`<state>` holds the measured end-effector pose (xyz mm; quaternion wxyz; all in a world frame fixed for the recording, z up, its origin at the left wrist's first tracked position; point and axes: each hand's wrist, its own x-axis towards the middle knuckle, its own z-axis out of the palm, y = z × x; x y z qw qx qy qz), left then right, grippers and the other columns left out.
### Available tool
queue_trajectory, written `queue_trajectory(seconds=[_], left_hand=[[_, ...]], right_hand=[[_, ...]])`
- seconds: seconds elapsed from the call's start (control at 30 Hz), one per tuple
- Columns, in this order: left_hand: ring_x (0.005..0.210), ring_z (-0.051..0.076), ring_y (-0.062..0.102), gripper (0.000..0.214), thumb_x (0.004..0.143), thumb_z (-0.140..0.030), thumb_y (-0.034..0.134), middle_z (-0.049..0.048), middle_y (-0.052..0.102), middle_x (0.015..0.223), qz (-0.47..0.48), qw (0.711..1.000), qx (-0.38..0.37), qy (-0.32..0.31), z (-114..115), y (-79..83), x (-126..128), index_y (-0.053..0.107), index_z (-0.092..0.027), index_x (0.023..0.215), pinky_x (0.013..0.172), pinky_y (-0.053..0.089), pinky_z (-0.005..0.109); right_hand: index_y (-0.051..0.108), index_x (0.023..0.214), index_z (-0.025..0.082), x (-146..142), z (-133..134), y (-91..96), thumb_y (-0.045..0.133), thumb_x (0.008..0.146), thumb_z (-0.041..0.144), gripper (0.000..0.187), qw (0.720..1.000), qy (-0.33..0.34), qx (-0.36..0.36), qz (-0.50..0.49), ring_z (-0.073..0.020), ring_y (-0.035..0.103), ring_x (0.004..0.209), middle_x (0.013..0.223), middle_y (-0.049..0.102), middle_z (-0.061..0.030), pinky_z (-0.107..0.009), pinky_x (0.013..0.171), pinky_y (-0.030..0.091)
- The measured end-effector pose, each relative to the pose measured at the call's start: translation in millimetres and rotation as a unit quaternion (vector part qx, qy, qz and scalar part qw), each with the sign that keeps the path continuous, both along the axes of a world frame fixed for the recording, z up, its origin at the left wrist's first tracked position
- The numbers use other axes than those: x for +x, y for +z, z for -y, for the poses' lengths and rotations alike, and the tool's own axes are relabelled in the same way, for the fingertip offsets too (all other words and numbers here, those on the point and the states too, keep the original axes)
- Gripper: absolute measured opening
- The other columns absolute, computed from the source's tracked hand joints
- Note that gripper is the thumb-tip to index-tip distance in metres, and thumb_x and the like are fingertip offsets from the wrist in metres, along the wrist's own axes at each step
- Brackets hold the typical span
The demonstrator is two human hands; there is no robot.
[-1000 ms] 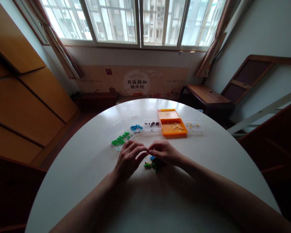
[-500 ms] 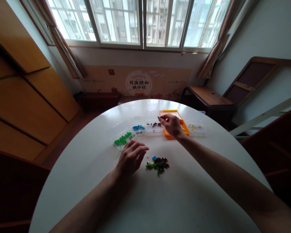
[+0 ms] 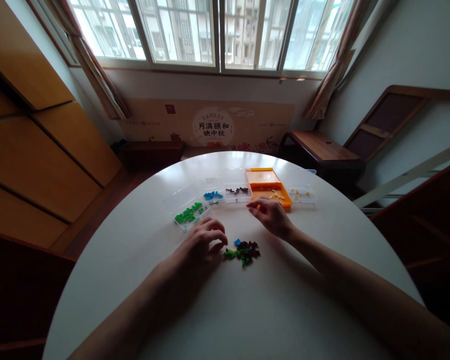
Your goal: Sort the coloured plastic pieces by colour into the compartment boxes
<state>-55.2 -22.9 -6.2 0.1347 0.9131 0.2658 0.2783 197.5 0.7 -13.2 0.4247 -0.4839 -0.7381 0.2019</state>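
My left hand (image 3: 204, 237) hovers over the table with loosely bent fingers and nothing visible in them. Its fingertips are just left of a small mixed pile of toy building bricks (image 3: 243, 252), mostly dark brown and green with a blue one. My right hand (image 3: 272, 215) is in front of an open orange box (image 3: 287, 201), thumb and forefinger slightly apart, with orange showing through the gap. No brick is visible in it. Left of the box, a clear tray (image 3: 238, 199) contains dark brown bricks (image 3: 240, 190).
More clear trays curve along the far side: one with green bricks (image 3: 188, 212), one with blue bricks (image 3: 212, 195), one with yellow bricks (image 3: 300, 193). Pale pieces (image 3: 275, 195) lie in the orange box. The round white table (image 3: 225, 320) faces a window.
My right hand has drawn back from the brown tray toward me, and the dark brick it pinched no longer shows. My left hand has shifted slightly, its fingertips bending downward.
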Motion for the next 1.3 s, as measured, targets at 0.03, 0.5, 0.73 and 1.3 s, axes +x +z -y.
queue_trajectory(seconds=[0.03, 0.5, 0.73, 1.3], left_hand=[[0.086, 0.016, 0.056, 0.01, 0.078, -0.013, 0.063, 0.0027, 0.063, 0.089, -0.012, 1.0, -0.015, -0.008, 0.3, 1.4, -0.4, 0.067, -0.023, 0.078, 0.076, 0.047, 0.031], [0.083, 0.017, 0.053, 0.008, 0.082, -0.022, 0.063, 0.0034, 0.063, 0.086, -0.062, 0.998, -0.016, -0.012, 4.7, 3.2, 5.1, 0.068, -0.023, 0.077, 0.073, 0.044, 0.029], [0.083, 0.016, 0.053, 0.012, 0.087, -0.018, 0.056, 0.0034, 0.062, 0.087, -0.066, 0.998, -0.014, 0.001, 4.0, 1.6, 6.3, 0.065, -0.021, 0.08, 0.076, 0.044, 0.028], [0.079, 0.016, 0.057, 0.013, 0.089, -0.026, 0.058, 0.0039, 0.062, 0.08, 0.078, 0.994, 0.016, 0.079, 10.4, -1.5, 23.3, 0.064, -0.018, 0.079, 0.074, 0.048, 0.03]], right_hand=[[0.072, 0.091, 0.015, 0.4, 5.3, -2.4, 0.059, 0.085, 0.024, 0.017, 1.0, 0.008, 0.0, 0.005, -0.0098, 0.048, 0.057, 0.079, 0.064, -0.004, -0.025, 0.059, 0.043], [0.071, 0.091, 0.017, -2.9, 28.4, -12.1, 0.06, 0.084, 0.019, 0.013, 0.999, 0.04, 0.001, 0.024, -0.0107, 0.052, 0.061, 0.081, 0.064, -0.0032, -0.024, 0.062, 0.044], [0.071, 0.09, 0.019, -10.8, 36.7, -9.0, 0.06, 0.085, 0.019, 0.012, 0.997, 0.07, -0.007, 0.014, -0.0114, 0.055, 0.064, 0.082, 0.064, -0.0033, -0.024, 0.064, 0.045], [0.074, 0.081, 0.017, -28.6, 44.1, -2.4, 0.066, 0.082, 0.022, 0.01, 0.99, 0.125, -0.065, -0.018, -0.0094, 0.05, 0.058, 0.069, 0.06, -0.0008, -0.021, 0.057, 0.041]])
